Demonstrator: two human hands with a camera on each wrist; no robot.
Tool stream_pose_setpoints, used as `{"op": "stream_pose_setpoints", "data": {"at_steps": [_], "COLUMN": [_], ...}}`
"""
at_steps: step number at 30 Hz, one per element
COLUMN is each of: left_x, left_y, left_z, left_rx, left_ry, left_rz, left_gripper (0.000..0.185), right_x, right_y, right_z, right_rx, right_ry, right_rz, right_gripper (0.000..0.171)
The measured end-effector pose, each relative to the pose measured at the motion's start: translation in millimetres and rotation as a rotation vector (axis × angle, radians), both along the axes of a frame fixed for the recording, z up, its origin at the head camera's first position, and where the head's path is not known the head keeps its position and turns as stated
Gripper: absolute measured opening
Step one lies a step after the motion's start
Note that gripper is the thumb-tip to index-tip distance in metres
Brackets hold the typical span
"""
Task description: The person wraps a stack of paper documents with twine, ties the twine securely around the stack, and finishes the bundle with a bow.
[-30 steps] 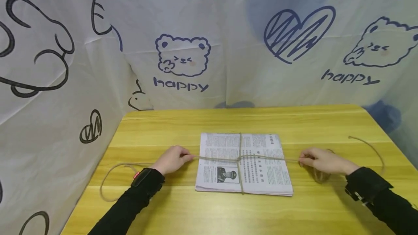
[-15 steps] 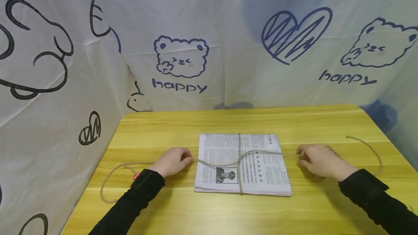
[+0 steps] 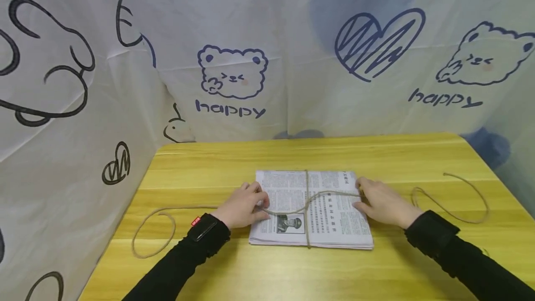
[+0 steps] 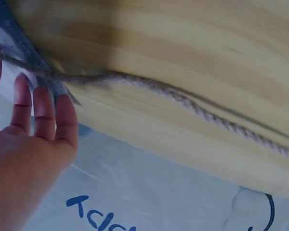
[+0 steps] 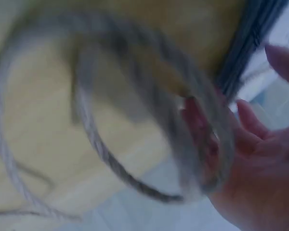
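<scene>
left hand (image 3: 244,206): rests on the left edge of the newspaper stack (image 3: 311,210); fingers (image 4: 43,113) straight and relaxed, nothing gripped, tips at the twine (image 3: 288,209).
right hand (image 3: 382,202): rests on the stack's right edge; fingers look loosely spread, twine passes under or beside them. You can't tell from the blurred wrist view whether they pinch it.
twine: crosses over the stack, slack at the middle crossing; loose tails lie on the desk (image 3: 292,268) either side.
technique: pin the stack flat with both palms, take up slack evenly, keep the crossing centred.
stack: mid-desk, flat.
room: yellow wooden desk, white curtain (image 3: 267,50) with bear and heart drawings behind and left.
</scene>
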State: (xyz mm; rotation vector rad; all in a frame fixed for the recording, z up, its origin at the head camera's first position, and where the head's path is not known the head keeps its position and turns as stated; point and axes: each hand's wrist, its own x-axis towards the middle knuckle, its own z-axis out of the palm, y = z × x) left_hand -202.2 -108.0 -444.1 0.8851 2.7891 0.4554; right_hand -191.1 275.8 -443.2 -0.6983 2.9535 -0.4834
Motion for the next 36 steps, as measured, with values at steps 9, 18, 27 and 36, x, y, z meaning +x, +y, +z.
{"op": "stream_pose_setpoints", "data": {"at_steps": [9, 18, 27, 36], "left_x": [-8.1, -16.5, -19.6, -21.9], "left_y": [-4, -8, -6, -5], "left_z": [-3.6, -11.2, -13.5, -14.1], "left_rx": [0.168, 0.310, 0.298, 0.308], "left_ry": [-0.126, -0.219, -0.238, -0.342], "left_rz": [0.149, 0.340, 0.357, 0.495], "left_gripper": [0.018, 0.019, 0.024, 0.025], "right_x": [-0.5, -0.6, 2.5, -2.8], "right_y": [2, 12, 18, 18], "right_z": [-9.7, -16.3, -21.8, -21.2], "right_rx": [-0.140, -0.373, -0.406, -0.389], "right_ry": [-0.159, -0.319, -0.350, -0.426], "right_rz": [-0.060, -0.115, -0.184, -0.241], "right_gripper": [0.015, 0.025, 0.030, 0.043]}}
